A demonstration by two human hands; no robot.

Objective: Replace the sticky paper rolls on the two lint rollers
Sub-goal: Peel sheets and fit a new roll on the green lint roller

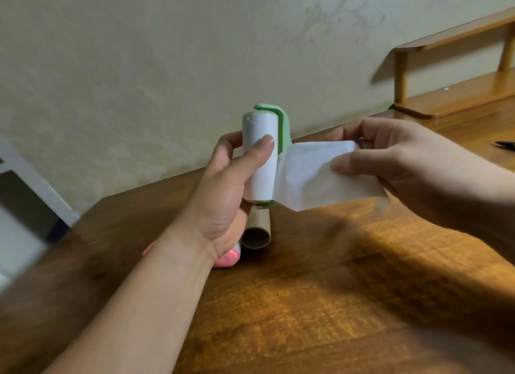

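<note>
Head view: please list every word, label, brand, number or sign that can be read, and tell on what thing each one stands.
No text can be read in this view.
Roll: plain white, no print.
Sheet: blank.
Green roller, tube, pink roller: no label shows.
Wall: ornament only, no letters.

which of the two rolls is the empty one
The brown cardboard tube lying on the table below the left hand: bare, with no paper. The white roll sits in the green lint roller that hand grips.
</note>
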